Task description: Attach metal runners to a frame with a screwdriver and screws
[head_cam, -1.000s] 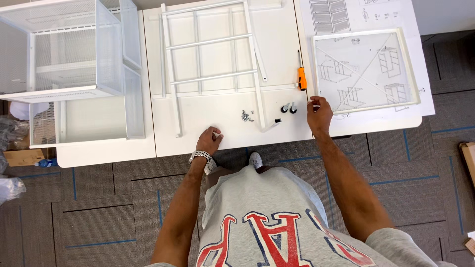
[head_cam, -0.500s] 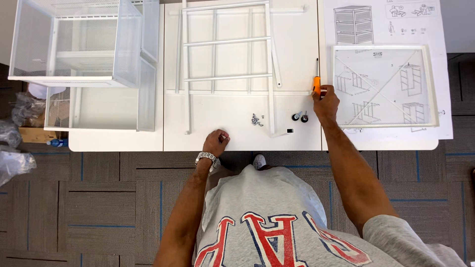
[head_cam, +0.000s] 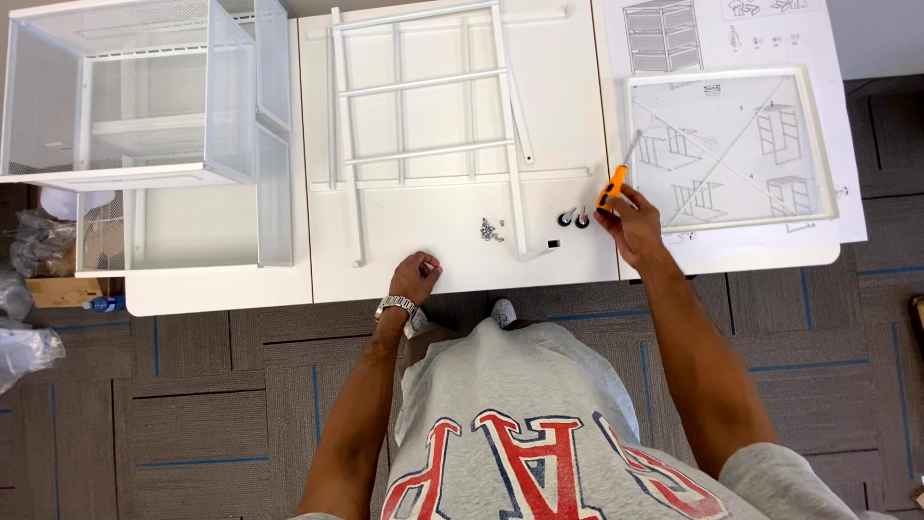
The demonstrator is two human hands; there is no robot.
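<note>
1. My right hand (head_cam: 630,226) covers the lower end of the orange screwdriver (head_cam: 612,187).
2. The screws (head_cam: 492,229) are too small for me to count.
3. The top edge cuts off the mesh basket (head_cam: 135,91) and the instruction sheet (head_cam: 731,39).
4. My left hand (head_cam: 416,277) curls shut; I cannot tell what it holds.

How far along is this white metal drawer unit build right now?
Done: white mesh drawer baskets stand built at the table's left. In hand: the right hand holds an orange-handled screwdriver; the left hand rests on the white table. Left: the white ladder-like side frame, two black casters and loose screws lie unattached.
</note>
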